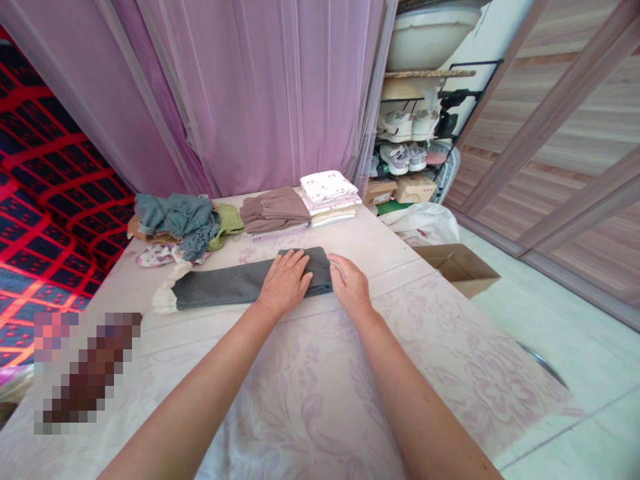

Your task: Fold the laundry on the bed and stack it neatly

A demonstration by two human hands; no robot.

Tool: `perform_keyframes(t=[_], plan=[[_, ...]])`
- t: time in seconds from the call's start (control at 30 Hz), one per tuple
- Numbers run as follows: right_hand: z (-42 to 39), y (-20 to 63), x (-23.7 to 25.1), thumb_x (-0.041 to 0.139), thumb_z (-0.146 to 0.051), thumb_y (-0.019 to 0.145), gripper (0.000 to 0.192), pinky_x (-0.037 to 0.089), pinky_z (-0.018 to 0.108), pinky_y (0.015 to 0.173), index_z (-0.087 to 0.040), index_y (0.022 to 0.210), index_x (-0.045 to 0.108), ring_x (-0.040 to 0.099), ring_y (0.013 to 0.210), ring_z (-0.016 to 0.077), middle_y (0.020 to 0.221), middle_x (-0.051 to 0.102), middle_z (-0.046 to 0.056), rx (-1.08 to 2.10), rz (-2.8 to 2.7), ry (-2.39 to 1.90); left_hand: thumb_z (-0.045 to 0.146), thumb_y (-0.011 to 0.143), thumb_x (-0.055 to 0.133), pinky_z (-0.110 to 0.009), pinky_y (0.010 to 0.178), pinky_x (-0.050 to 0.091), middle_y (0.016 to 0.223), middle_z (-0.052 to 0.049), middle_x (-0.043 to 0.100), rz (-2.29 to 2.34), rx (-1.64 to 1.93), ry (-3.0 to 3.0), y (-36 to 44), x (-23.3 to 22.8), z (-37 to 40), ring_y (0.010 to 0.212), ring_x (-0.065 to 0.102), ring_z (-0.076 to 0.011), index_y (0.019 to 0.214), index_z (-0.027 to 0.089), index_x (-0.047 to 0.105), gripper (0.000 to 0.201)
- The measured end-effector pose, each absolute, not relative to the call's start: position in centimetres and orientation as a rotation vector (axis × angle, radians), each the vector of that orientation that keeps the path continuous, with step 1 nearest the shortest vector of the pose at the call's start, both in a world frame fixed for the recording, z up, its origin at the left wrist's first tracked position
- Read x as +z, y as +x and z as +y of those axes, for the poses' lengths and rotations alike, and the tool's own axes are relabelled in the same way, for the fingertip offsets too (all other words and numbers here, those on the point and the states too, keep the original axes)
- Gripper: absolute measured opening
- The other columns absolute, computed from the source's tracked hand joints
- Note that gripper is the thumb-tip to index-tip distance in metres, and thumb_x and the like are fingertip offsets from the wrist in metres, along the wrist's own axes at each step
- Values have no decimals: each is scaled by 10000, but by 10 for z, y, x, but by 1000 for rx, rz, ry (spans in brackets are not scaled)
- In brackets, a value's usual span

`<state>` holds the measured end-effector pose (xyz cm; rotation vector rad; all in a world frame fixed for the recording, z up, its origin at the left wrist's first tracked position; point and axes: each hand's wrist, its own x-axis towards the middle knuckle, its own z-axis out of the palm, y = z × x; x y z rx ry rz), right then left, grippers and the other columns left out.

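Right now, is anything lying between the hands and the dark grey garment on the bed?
Nothing visible does. The left hand lies flat on the folded end of the dark grey garment, and the right hand touches its right edge. The folded stacks and the loose pile lie farther back, apart from it.

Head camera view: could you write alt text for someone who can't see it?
Both hands, left hand and right hand, press flat on a dark grey garment on a floral sheet. Folded clothes sit behind, before a pink curtain.
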<state>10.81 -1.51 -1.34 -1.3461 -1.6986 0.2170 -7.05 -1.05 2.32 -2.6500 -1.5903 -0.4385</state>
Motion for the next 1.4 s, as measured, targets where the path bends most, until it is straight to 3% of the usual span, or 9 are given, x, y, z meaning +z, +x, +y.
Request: perform_keyframes(t=[0.17,0.33,0.53,0.8,1.03,1.13,1.3,1.4], plan=[[20,77,4,350,-210,901,432,407,365,1042,-195,1288,542,542,1190,206,1301,591,81,229,-1952,-1416,436,927,370,-531,1125,227,1483,-121,395,-1677,-264,-2686,-72,-1,0,1389,307,-306,1394,157,437,548],[29,70,-23,390,-312,931,420,323,520,1078,-209,1318,516,397,1331,270,1420,478,116,285,-2143,-1629,453,905,396,-529,1126,222,1506,-127,351,-1704,-281,-2717,-86,-12,2,1409,265,-301,1445,147,350,623],[24,88,-43,361,-381,949,457,300,549,1079,-234,1368,468,328,1375,276,1488,386,94,285,-2228,-1628,472,905,388,-516,1115,246,1537,-129,279,-1737,-314,-2758,-104,-18,2,1422,233,-289,1461,155,304,646],[35,75,-11,380,-366,926,461,292,597,1057,-200,1339,500,402,1324,307,1439,447,140,260,-2257,-1660,444,874,435,-527,1135,210,1545,-127,255,-1814,-350,-2791,-102,-14,-2,1429,210,-286,1462,139,297,677],[23,45,-17,326,-300,936,460,262,541,1086,-181,1340,509,391,1334,273,1407,490,132,198,-2283,-1665,413,897,384,-464,1168,175,1558,-99,215,-1916,-348,-2897,-107,-9,-4,1443,169,-230,1485,131,250,666],[17,43,-18,289,-295,946,486,221,510,1108,-169,1384,458,327,1374,246,1464,424,99,184,-2381,-1763,430,922,349,-425,1169,190,1552,-93,242,-1977,-377,-2880,-112,-7,-10,1434,208,-216,1476,129,278,635],[18,39,-2,273,-293,951,501,213,489,1111,-150,1405,430,313,1380,240,1482,397,94,172,-2434,-1868,452,939,357,-466,1151,210,1425,-90,484,-2039,-585,-2520,-155,-4,-37,1359,375,-249,1349,182,497,511],[15,34,6,294,-272,946,505,218,455,1114,-137,1418,411,335,1369,237,1479,400,102,138,-2389,-1869,403,923,387,-505,1138,199,1445,-111,455,-2126,-794,-2025,-209,-7,-55,1379,327,-294,1301,182,537,463]])
